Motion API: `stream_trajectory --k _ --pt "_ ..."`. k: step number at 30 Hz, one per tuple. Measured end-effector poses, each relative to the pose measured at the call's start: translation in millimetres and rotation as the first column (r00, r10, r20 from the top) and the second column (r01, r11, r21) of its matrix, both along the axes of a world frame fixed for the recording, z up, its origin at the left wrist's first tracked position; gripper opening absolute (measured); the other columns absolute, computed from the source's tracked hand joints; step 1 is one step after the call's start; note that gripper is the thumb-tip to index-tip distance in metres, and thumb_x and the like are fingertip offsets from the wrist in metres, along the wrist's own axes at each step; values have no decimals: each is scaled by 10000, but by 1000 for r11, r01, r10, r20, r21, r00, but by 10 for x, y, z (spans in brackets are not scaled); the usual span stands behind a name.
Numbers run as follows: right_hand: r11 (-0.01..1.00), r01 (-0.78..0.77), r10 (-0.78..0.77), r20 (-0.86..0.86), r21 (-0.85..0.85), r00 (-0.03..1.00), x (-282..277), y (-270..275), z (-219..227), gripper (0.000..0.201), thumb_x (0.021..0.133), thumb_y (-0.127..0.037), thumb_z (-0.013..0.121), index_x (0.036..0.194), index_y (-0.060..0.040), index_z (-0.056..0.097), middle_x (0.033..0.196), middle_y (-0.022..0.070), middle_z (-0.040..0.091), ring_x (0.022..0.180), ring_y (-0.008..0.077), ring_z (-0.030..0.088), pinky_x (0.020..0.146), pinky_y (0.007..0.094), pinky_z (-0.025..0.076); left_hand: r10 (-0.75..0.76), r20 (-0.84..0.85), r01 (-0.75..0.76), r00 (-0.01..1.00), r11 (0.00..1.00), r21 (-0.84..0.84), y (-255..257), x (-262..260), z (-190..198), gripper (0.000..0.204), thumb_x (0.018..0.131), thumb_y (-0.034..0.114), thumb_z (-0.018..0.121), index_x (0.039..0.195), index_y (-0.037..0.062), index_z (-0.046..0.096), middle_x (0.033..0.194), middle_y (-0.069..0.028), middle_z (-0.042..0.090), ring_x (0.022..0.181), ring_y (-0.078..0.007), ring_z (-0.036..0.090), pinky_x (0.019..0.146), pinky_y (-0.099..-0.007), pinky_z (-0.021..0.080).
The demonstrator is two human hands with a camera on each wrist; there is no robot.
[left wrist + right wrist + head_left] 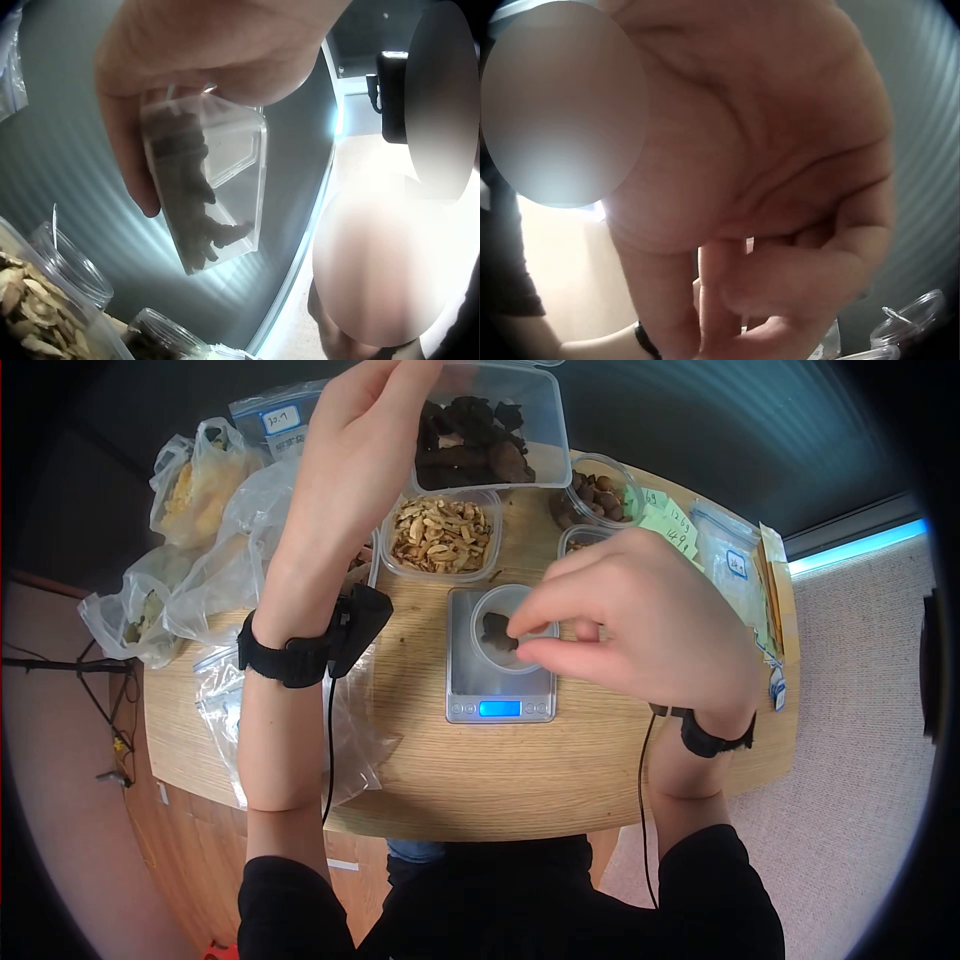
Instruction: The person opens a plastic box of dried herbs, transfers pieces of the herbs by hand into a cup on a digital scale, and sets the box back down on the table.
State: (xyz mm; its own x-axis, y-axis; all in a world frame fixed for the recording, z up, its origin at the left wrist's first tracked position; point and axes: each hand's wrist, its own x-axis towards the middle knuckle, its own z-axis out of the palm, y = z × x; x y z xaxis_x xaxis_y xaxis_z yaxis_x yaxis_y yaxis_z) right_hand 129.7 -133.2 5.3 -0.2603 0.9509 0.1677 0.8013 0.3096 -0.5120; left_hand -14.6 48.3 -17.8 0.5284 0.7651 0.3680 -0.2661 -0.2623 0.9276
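My left hand (pixel 350 445) grips a clear plastic box (pixel 548 425), raised over the far edge of the table and tilted. Dark, irregular dried pieces (pixel 470 445) lie inside it; in the left wrist view they gather along one side of the box (pixel 259 165). My right hand (pixel 640 625) reaches in from the right, thumb and forefinger pinching a dark dried piece (pixel 497 630) at the mouth of a small translucent cup (pixel 478 615). That cup stands on a digital kitchen scale (pixel 463 682) with a lit blue display. The right wrist view shows mostly the palm (pixel 705 150).
A tub of pale dried slices (pixel 440 535) sits behind the scale. Round tubs, one with brown pieces (pixel 600 495), stand at the back right beside green notes (pixel 670 525). Plastic bags (pixel 205 485) crowd the left; a flat clear bag (pixel 350 730) lies at the left front.
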Motion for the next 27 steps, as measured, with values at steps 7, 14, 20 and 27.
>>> stream_trajectory --k 7,14,20,27 --pt "839 431 -402 -156 331 902 -22 53 158 117 825 -30 805 941 -24 797 781 29 717 507 64 464 497 246 358 44 -117 -19 992 978 206 -29 24 -44 404 1102 326 569 1243 -12 741 1089 5 745 950 -48 594 849 -218 463" --pt "766 423 -441 -82 484 894 8 243 -48 134 806 -122 822 912 -48 786 788 71 722 647 260 669 613 369 514 -25 -290 66 957 989 131 -299 80 38 379 1108 308 562 1261 8 737 950 33 696 850 -29 563 735 -211 451" --pt "785 481 -496 -70 391 865 -87 247 -82 143 810 -164 813 872 -39 783 777 96 703 720 294 696 656 408 529 -41 -92 58 995 980 189 -422 192 -34 370 1069 304 572 1026 -38 704 691 -19 594 649 -69 507 573 -285 414" --pt "739 509 -517 -112 441 849 -68 270 -114 80 824 -99 766 868 -32 763 796 110 713 735 311 700 658 419 531 -75 -104 98 992 968 231 -441 210 -53 368 1074 286 556 986 -49 680 684 -42 610 617 -95 515 561 -309 423"
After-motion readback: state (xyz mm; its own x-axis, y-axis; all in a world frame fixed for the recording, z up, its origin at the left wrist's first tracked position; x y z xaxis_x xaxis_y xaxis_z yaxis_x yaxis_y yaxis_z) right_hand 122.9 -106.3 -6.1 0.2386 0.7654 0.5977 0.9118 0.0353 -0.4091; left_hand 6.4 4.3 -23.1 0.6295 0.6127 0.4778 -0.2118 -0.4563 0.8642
